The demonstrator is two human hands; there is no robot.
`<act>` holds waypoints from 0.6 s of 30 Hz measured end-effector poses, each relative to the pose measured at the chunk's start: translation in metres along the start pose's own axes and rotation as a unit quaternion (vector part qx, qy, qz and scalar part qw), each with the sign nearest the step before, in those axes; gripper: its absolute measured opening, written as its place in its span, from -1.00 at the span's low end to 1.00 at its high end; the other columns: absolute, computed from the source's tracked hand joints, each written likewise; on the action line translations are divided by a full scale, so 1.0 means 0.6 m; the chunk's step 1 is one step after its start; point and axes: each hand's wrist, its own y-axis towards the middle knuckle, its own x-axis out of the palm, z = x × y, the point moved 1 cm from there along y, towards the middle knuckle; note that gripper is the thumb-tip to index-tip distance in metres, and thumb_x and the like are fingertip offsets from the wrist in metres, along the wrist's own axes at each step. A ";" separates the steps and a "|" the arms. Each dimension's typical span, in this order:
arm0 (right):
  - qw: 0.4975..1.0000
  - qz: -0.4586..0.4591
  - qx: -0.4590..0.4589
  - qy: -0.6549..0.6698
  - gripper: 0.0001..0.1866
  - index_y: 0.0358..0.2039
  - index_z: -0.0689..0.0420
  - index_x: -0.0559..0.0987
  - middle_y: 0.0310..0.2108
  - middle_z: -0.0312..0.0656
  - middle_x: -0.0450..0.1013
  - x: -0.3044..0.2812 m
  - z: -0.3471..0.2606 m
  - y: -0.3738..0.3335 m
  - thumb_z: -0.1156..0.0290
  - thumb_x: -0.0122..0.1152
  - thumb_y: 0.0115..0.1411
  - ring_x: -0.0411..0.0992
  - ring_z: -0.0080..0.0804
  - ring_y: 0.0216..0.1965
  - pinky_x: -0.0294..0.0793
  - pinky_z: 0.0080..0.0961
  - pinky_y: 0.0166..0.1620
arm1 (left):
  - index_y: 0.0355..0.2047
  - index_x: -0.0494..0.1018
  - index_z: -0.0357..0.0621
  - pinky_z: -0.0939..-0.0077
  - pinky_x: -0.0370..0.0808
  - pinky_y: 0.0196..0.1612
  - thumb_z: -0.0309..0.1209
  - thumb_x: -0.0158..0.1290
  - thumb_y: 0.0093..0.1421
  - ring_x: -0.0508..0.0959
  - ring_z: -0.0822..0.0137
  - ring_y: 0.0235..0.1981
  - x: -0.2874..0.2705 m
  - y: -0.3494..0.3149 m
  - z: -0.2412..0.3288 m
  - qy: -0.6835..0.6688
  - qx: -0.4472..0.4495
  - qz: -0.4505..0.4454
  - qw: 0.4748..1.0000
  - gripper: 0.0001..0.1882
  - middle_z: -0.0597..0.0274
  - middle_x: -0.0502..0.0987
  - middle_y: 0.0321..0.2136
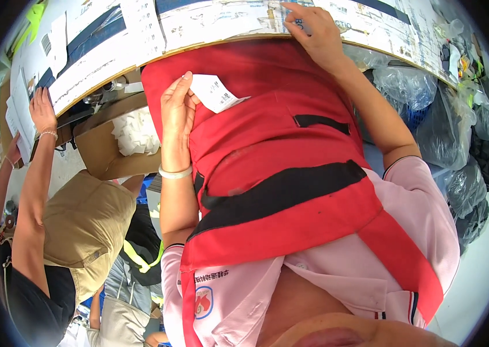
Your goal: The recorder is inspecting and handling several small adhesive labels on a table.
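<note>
My left hand (175, 110) is closed, with thumb and fingers pinching one end of a small white paper label (214, 93). The label has dark print, and its free end curls in front of my red apron (256, 130). At the tabletop's near edge, my right hand (320, 40) is over the white, tape-patched surface (221, 26). Its fingers are bent and somewhat apart, and I see nothing held in them.
An open cardboard box (97, 147) under the table holds crumpled white paper scraps (134, 132). Dark and clear plastic bags (444, 124) hang at the right. To the left, a co-worker's hand (42, 110) rests at the table edge, near stacked papers (20, 118).
</note>
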 end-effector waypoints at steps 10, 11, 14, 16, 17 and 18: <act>0.947 -0.120 0.111 0.278 -0.34 0.20 0.06 0.23 -0.15 -0.15 0.45 0.023 -0.030 0.053 0.52 0.21 0.07 0.38 -0.22 -0.04 0.30 -0.38 0.06 | -0.30 0.49 -0.35 0.38 0.60 -0.23 -0.41 0.01 0.26 0.61 0.29 -0.36 -0.002 0.005 -0.003 0.010 -0.004 0.004 1.000 -0.80 0.08 0.58 -0.38; 0.950 -0.141 0.082 0.268 -0.33 0.21 0.05 0.21 -0.14 -0.16 0.44 0.026 -0.027 0.058 0.52 0.20 0.08 0.37 -0.24 -0.06 0.30 -0.38 0.06 | -0.30 0.49 -0.35 0.39 0.59 -0.22 -0.41 0.01 0.26 0.61 0.29 -0.36 -0.002 0.005 -0.004 0.009 -0.002 0.004 1.000 -0.80 0.08 0.58 -0.38; 0.953 -0.169 0.054 0.246 -0.35 0.20 0.03 0.24 -0.16 -0.17 0.44 0.025 -0.025 0.071 0.54 0.19 0.08 0.37 -0.26 -0.08 0.30 -0.40 0.04 | -0.30 0.49 -0.35 0.39 0.59 -0.22 -0.41 0.01 0.26 0.61 0.29 -0.35 -0.002 0.005 -0.004 0.006 -0.001 0.003 1.000 -0.80 0.09 0.58 -0.38; 0.947 -0.173 0.059 0.265 -0.37 0.19 0.06 0.25 -0.19 -0.18 0.44 0.028 -0.015 0.072 0.54 0.18 0.08 0.36 -0.26 -0.11 0.30 -0.40 0.02 | -0.31 0.49 -0.34 0.39 0.59 -0.21 -0.41 0.01 0.26 0.61 0.29 -0.35 -0.002 0.004 -0.004 0.003 -0.001 0.001 1.000 -0.80 0.09 0.58 -0.37; 0.940 -0.177 0.064 0.283 -0.39 0.17 0.08 0.27 -0.23 -0.19 0.44 0.028 -0.014 0.073 0.53 0.18 0.08 0.36 -0.27 -0.13 0.31 -0.40 0.00 | -0.31 0.49 -0.34 0.39 0.59 -0.21 -0.41 0.02 0.26 0.61 0.30 -0.34 -0.003 0.004 -0.005 0.002 -0.001 0.002 1.000 -0.81 0.09 0.58 -0.37; 0.940 -0.178 0.064 0.283 -0.39 0.17 0.08 0.27 -0.23 -0.19 0.44 0.029 -0.013 0.072 0.53 0.18 0.08 0.36 -0.27 -0.13 0.31 -0.40 0.00 | -0.31 0.49 -0.34 0.40 0.58 -0.20 -0.41 0.02 0.26 0.60 0.30 -0.34 -0.003 0.004 -0.006 0.001 -0.002 0.004 1.000 -0.81 0.10 0.58 -0.37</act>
